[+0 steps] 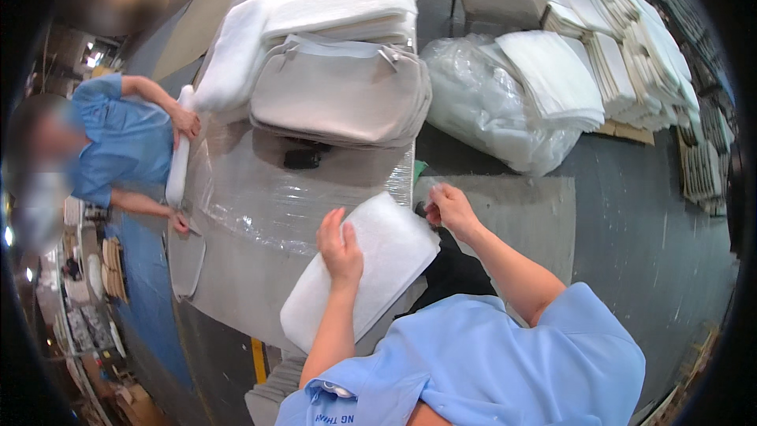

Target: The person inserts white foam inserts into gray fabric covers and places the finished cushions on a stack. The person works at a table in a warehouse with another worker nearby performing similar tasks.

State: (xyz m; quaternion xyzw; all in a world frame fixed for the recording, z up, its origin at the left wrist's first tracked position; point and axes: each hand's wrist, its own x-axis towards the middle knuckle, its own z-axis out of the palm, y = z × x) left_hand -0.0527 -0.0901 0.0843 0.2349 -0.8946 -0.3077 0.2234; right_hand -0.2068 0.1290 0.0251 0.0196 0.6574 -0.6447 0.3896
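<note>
Your white pad lies in front of you at the near edge of the plastic-covered table; your left hand is over the pad's upper left part, fingers apart and not closed on it, though whether the palm presses down cannot be told; your right hand is just beside the pad's far right corner, thumb and fingers drawn close together, and I cannot tell whether they pinch anything thin; judging by how things lie, you seem partway through handling this one piece, its upper face plain and spread out; plenty looks left, since a pile of grey cushion pieces sits farther up the table, white padding is stacked behind it, and more white sheets rest on a clear plastic bag; how many are finished does not show; as for writing, dark lettering marks your blue shirt, and I make out no brand.
</note>
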